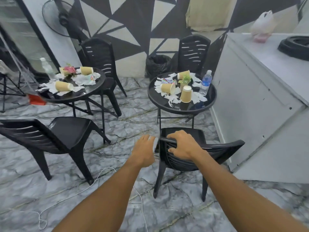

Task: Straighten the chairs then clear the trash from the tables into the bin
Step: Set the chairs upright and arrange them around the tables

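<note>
Right hand (182, 145) is curling its fingers over the top rail of the black chair (217, 149) in the lower centre of the frame, thumb tucked on the near side of the slats, so it is holding the backrest close to the rail's left end. Left hand (144, 152) is lying just beside that same end, its fingers blurred against the backrest's edge; whether they are closing on it I cannot tell. The rail's long axis is running from frame centre out toward the right, ending near the grey counter (250, 101), while the seat is pointing up-frame at the round table (155, 101) directly beyond it. That table is carrying tipped paper cups (168, 88), torn napkins (173, 99) and a water bottle (206, 82), with the lined bin (157, 64) standing behind it against the patterned wall. Both hands are crowding one end, so any push is likely swinging the chair rather than sliding it square; the free right end looks better served by shifting a hand outward
</note>
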The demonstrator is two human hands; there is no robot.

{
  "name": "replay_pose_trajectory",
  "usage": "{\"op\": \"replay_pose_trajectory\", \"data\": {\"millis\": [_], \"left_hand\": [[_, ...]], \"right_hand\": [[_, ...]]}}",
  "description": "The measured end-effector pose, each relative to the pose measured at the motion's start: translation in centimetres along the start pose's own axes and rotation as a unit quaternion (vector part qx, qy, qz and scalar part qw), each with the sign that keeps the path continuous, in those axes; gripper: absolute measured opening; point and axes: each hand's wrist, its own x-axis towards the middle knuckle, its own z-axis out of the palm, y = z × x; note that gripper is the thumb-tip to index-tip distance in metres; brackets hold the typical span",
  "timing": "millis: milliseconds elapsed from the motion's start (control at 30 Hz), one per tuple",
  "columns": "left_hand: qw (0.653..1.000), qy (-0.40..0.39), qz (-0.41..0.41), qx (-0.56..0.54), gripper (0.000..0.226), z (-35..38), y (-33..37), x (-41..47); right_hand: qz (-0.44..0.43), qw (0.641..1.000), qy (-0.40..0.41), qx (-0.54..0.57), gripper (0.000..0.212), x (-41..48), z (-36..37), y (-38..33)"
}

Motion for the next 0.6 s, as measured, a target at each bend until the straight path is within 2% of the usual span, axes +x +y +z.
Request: {"op": "replay_pose_trajectory", "data": {"millis": [233,433,600], "left_hand": [[0.999,-0.007,-0.047,0.0,0.07,-6.5,-6.9,2.8],[0.996,0.001,-0.089,-0.01,0.062,-9.6,-12.9,10.6],[0.991,-0.022,-0.127,-0.02,0.059,-12.9,-16.1,17.0]], "right_hand": [[-0.022,0.999,-0.044,0.001,0.051,7.7,-0.1,-7.3],[-0.04,0.996,-0.077,0.001,0.05,19.8,-1.0,-9.1],[-0.046,0.995,-0.089,0.011,0.051,28.8,-2.5,-9.6]]}}
